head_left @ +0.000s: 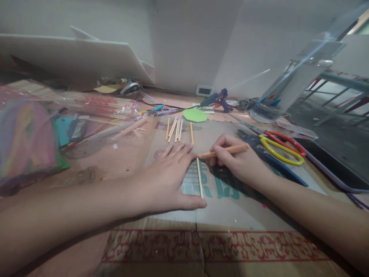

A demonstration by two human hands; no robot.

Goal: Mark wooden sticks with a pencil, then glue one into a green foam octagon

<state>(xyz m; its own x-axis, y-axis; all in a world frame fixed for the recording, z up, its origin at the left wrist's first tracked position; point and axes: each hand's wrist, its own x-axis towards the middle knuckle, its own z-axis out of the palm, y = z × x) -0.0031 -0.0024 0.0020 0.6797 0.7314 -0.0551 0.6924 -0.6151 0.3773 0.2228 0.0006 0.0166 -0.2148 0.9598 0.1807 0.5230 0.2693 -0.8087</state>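
My left hand [170, 173] lies flat on the board, fingers spread. Its thumb and index finger rest at the two ends of a thin pale wooden stick [200, 177], pressing it to the surface. In my right hand [230, 157] an orange marker [235, 149] is gripped like a pen, its tip at the far end of the stick. Beyond the left fingertips lie several short cut sticks [174, 130] and one yellowish stick [191, 132] apart from them. A green octagonal piece [195, 115] is behind these.
Right of my right hand are red-and-yellow-handled scissors [282, 150], dark-handled pliers [276, 165] and a phone [334, 163]. A glue gun [216, 100], small digital display [204, 90] and clear container [279, 92] stand behind. Plastic bags [31, 134] and bundled sticks [100, 105] lie left.
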